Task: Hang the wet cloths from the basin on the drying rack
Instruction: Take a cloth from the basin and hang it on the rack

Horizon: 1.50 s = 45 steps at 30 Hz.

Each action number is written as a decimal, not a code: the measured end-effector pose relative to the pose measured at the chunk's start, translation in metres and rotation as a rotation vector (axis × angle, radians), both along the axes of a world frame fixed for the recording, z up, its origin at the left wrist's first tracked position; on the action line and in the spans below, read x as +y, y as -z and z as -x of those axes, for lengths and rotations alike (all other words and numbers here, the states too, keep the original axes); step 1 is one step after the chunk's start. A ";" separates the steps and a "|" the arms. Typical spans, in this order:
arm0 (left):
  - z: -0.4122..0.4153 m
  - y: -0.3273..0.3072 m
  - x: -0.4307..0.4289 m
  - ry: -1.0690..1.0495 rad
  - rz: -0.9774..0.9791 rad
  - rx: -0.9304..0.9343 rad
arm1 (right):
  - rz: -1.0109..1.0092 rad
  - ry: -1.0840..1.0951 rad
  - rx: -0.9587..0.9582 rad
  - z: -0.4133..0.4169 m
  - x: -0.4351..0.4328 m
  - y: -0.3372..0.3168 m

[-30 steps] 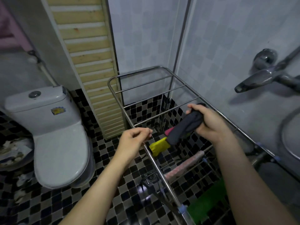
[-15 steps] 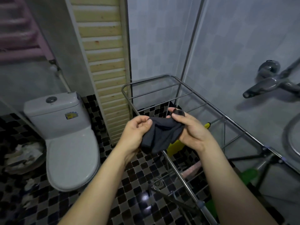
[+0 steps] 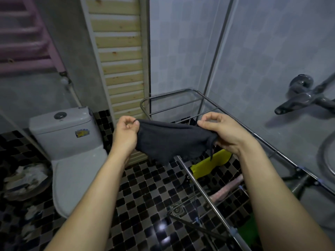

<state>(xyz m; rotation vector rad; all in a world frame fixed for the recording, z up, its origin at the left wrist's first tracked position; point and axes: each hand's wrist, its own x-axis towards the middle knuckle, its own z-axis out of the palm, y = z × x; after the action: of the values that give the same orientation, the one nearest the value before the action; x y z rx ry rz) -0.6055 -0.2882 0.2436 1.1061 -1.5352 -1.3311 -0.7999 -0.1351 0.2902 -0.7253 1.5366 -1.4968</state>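
A dark grey cloth [image 3: 172,140] is stretched out flat between my two hands, above the near-left part of the metal drying rack [image 3: 197,185]. My left hand [image 3: 126,132] pinches its left edge and my right hand [image 3: 223,131] pinches its right edge. Lower on the rack a yellow cloth [image 3: 210,163] hangs over a rail, and a pink cloth [image 3: 228,187] lies on a rail nearer to me. The basin is only partly seen as a curved rim [image 3: 326,160] at the right edge.
A white toilet [image 3: 72,147] stands to the left on the black checkered tile floor [image 3: 145,196]. A metal tap [image 3: 301,98] sticks out of the right wall. A wooden slatted panel [image 3: 119,57] leans behind the rack. Something green [image 3: 248,232] lies under the rack.
A second ago only my right hand held the bunched cloth over the rack. My left hand then took hold of it, and both hands have pulled it open and lifted it.
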 end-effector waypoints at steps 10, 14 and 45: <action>0.054 -0.008 0.036 0.500 0.203 -0.148 | 0.172 0.041 -0.473 0.000 -0.041 0.003; 0.083 -0.005 0.019 0.358 0.101 0.051 | 0.132 -0.002 -0.262 0.028 -0.041 0.006; 0.180 0.103 -0.049 0.204 0.002 -0.593 | -0.253 0.179 0.084 0.198 -0.098 0.153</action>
<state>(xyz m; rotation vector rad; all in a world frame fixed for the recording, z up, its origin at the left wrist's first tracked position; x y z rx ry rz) -0.7854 -0.3370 0.1408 1.4587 -2.1215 -1.1850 -0.9979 -0.2335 0.1374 -0.5188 1.8551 -1.3794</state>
